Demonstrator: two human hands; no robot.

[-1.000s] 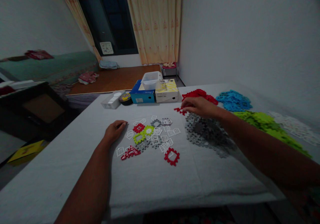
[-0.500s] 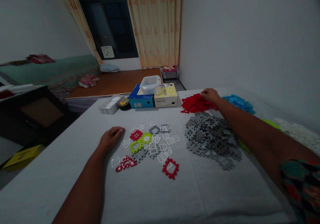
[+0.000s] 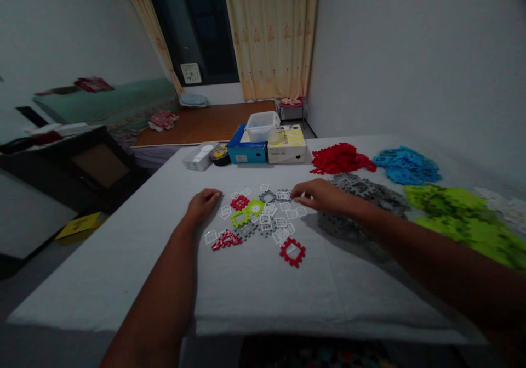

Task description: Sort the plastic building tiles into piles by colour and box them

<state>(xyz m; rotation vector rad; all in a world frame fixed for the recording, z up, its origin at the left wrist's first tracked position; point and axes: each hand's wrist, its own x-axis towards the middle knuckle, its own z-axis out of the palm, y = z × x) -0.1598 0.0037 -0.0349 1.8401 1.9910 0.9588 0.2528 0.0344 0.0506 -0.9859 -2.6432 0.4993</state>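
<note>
My left hand [image 3: 204,205] rests on the white cloth with its fingers curled closed, nothing visible in it. My right hand [image 3: 313,193] hovers at the right edge of a mixed group of flat plastic building pieces, thumb and fingers apart. Its fingertips are nearest a white window-shaped piece [image 3: 283,194], partly over a grey one; contact is unclear. The group includes a toothed red square [image 3: 240,203], a lime gear-edged piece [image 3: 255,208], a lime frame [image 3: 240,219], a red triangular piece [image 3: 227,239] and a red frame [image 3: 292,252].
Behind my right forearm lies a grey pile [image 3: 365,190], partly hidden. Farther back are a red pile [image 3: 341,158], a blue pile [image 3: 406,165] and a lime pile [image 3: 460,214]. Boxes [image 3: 286,146], a clear tub [image 3: 262,126] and a tape roll [image 3: 221,156] stand at the table's back.
My right hand has left the red pile and come left and nearer, to the edge of the mixed pieces. My left hand stays put on the cloth. The view has shifted.
</note>
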